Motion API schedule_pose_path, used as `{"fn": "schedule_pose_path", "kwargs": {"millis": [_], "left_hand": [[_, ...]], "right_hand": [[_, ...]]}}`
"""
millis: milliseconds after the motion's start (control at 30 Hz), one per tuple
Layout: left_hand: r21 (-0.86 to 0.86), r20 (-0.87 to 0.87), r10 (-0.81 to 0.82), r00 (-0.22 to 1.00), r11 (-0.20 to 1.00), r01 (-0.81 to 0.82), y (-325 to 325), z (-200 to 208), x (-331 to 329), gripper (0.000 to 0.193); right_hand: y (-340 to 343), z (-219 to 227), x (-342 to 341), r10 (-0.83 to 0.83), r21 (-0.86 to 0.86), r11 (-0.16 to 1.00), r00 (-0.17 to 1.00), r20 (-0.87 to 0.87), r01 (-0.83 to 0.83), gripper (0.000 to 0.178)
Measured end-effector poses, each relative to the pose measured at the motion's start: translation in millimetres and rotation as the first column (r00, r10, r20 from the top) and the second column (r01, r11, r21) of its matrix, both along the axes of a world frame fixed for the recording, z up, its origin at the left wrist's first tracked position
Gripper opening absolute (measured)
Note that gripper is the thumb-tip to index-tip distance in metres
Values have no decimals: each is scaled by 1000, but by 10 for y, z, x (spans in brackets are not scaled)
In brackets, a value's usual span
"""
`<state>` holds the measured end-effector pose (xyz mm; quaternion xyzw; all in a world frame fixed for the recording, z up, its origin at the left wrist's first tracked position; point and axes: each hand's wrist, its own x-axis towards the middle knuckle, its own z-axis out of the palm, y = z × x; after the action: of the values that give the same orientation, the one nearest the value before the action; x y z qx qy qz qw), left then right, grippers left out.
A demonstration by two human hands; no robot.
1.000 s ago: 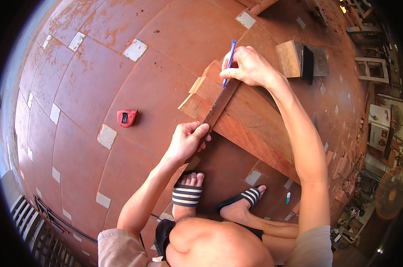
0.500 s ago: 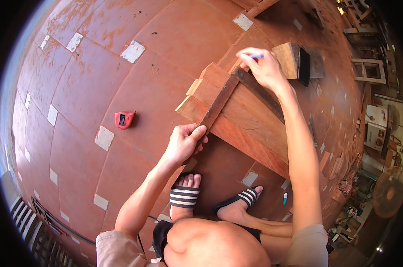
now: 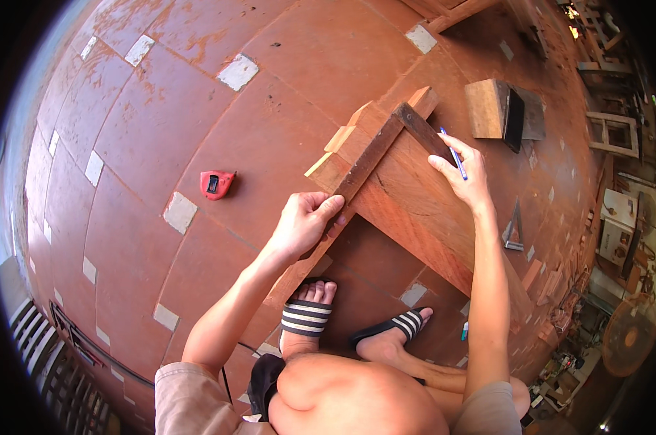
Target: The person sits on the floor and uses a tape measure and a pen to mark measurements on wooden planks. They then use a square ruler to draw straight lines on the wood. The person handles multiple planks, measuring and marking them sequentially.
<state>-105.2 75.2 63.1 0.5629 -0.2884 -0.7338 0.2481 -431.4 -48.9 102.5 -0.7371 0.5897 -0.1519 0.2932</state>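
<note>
A dark wooden L-shaped carpenter's square [image 3: 371, 161] lies across several reddish wooden boards [image 3: 418, 206] set side by side, their ends stepped. My left hand [image 3: 306, 221] is closed around the lower end of the square's long arm, thumb on top. My right hand [image 3: 469, 177] holds a blue pen [image 3: 454, 155] between its fingers, the pen raised off the wood. That hand sits beside the square's other arm; whether its fingers press on it I cannot tell. Under my left hand another narrow board [image 3: 288, 283] runs down toward my foot.
A red tape measure [image 3: 216, 185] lies on the tiled floor to the left. Wooden blocks [image 3: 485, 110] stand at the far right, and a metal triangular square [image 3: 514, 230] lies nearer. A small white-and-teal tube [image 3: 465, 331] rests by my sandalled foot. Tools and scraps crowd the right edge.
My right hand has come back from beyond the square's corner toward me, along its other arm, with the pen now pointing up. My left hand keeps its grip on the square.
</note>
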Motion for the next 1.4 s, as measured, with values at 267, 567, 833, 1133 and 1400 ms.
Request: {"fn": "schedule_pose_path", "kwargs": {"millis": [267, 567, 833, 1133, 1400], "left_hand": [[-20, -20, -5, 1000, 1000, 5, -66, 42, 107, 39], [-3, 5, 14, 1000, 1000, -14, -62, 36, 75, 41], [8, 11, 2, 1000, 1000, -2, -89, 165, 104, 42], [15, -7, 9, 1000, 1000, -9, -67, 73, 83, 40], [26, -49, 3, 999, 1000, -2, -51, 16, 96, 38]], "right_hand": [[-36, -15, 108, -15, 1, 1000, 1000, -10, 15, 57], [-16, -70, 60, -35, 21, 999, 999, 30, 34, 55], [-9, -75, 57, -41, 33, 999, 998, 41, 40, 55], [-8, -89, 41, -34, 27, 999, 999, 28, 33, 55], [-143, 352, 355, -110, 38, 994, 966, 235, 104, 40]]}}
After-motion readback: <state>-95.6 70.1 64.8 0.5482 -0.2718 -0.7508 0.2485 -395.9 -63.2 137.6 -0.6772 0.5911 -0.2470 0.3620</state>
